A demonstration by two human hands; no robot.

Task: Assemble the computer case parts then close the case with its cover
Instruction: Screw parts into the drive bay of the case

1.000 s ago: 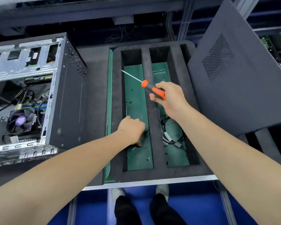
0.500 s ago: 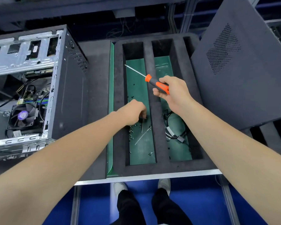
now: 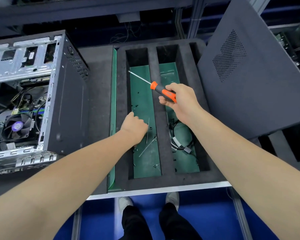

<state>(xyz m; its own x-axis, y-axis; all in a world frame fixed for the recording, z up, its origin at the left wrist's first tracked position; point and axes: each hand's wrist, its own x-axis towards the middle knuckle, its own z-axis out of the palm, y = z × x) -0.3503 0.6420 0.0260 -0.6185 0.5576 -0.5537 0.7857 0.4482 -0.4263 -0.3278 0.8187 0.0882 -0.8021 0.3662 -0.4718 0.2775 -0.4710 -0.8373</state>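
Our left hand sits in the left compartment of the foam tray, fingers curled over the loose screws; we cannot tell whether one is pinched. Our right hand grips the screwdriver above the tray, likely kept ready for driving. The open computer case stands left on the worktop; its cover leans at the right, not yet fitted.

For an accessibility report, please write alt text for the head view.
A person's right hand holds an orange-and-black screwdriver over a black foam tray, while the curled left hand reaches among small screws in a green-floored slot. An open computer case stands at the left; a dark cover panel leans at the right.
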